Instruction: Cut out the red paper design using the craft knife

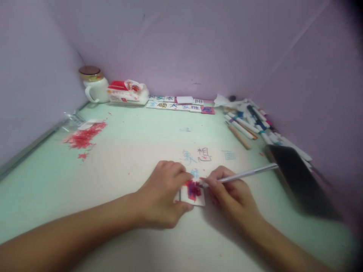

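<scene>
A small white square tile (200,200) lies on the table in front of me, with a red and purple character on its face. My left hand (163,194) grips it from the left, fingers at the top edge and thumb at the bottom. From the right, my right hand (231,192) pinches a slim silver pen-shaped tool (249,172). The tool slants up to the right, its lower end at the tile's right side. That tip is too blurred to tell its kind. Just above the tile, blue and dark characters (203,154) are written on the tabletop.
A black phone (297,177) lies at the right, below a heap of markers (241,126). Red shavings (86,135) are piled at the left. Along the back wall stand a white mug (98,90), a tissue pack (127,94) and rows of lettered tiles (172,106).
</scene>
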`<state>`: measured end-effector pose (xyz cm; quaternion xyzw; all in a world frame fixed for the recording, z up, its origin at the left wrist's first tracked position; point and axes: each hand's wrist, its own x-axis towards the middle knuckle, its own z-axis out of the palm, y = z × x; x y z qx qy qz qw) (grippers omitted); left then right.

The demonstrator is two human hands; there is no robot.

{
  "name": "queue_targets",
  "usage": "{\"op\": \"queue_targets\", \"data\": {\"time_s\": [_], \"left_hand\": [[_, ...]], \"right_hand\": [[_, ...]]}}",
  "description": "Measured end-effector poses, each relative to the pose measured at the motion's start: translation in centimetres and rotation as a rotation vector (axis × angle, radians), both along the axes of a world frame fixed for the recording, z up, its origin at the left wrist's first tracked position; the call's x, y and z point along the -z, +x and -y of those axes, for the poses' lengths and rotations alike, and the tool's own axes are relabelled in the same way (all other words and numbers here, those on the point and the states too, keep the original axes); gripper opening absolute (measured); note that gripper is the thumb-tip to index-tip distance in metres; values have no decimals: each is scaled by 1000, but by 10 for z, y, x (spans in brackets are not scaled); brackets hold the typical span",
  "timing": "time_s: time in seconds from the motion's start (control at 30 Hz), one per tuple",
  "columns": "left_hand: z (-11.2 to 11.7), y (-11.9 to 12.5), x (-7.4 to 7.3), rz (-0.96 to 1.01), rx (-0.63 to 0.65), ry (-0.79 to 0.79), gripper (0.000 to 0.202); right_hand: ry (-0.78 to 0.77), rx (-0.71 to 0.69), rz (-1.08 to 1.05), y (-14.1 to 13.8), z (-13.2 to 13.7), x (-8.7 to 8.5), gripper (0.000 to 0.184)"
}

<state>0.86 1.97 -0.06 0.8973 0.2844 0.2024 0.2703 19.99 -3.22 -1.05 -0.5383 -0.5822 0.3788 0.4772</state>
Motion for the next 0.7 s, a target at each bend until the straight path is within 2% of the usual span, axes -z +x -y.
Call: {"op": "queue_targets", "data": {"time_s": [0.2, 0.33, 0.5, 0.7], "left_hand": [[0, 1, -3, -22, -3, -12, 35], [0, 1, 0, -4, -6, -3, 33], [0, 1, 2, 9, 2, 19, 33], [0, 0, 4, 21, 11, 28, 35]], "right_hand": [[-166, 137, -114, -7, 4, -9, 31], [-170, 117, -109, -5, 4, -8, 32], [-115, 9, -104, -3, 3, -7, 30], [-182, 100, -157, -7, 4, -9, 31]]}}
